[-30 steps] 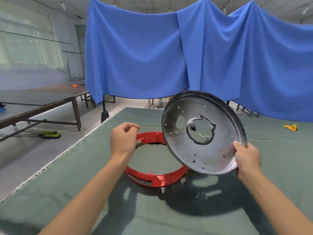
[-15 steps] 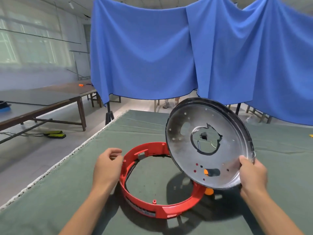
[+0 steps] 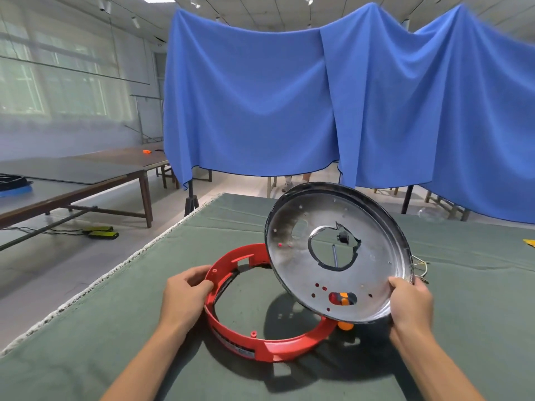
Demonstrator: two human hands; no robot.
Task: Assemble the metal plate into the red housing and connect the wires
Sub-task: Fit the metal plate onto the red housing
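Note:
The red ring-shaped housing (image 3: 269,345) lies flat on the green-covered table (image 3: 86,357). My left hand (image 3: 185,296) grips its left rim, thumb over the top edge. A round metal plate (image 3: 373,267) with a large centre hole is held tilted above the housing's right side. My right hand (image 3: 411,305) grips the plate's lower right edge. Thin wires (image 3: 421,269) lie on the cloth just behind the plate's right edge. An orange-handled screwdriver (image 3: 346,326) shows under and through the plate.
A blue cloth (image 3: 318,111) hangs behind the table. Wooden tables (image 3: 86,180) stand at left, with yellow-black items (image 3: 101,231) on the floor beneath. A yellow object (image 3: 529,242) lies at the table's right edge. The table's left edge (image 3: 121,264) runs diagonally.
My left hand came down from above the housing and took hold of its left rim. The plate stayed tilted in my right hand while the view dropped closer to the housing.

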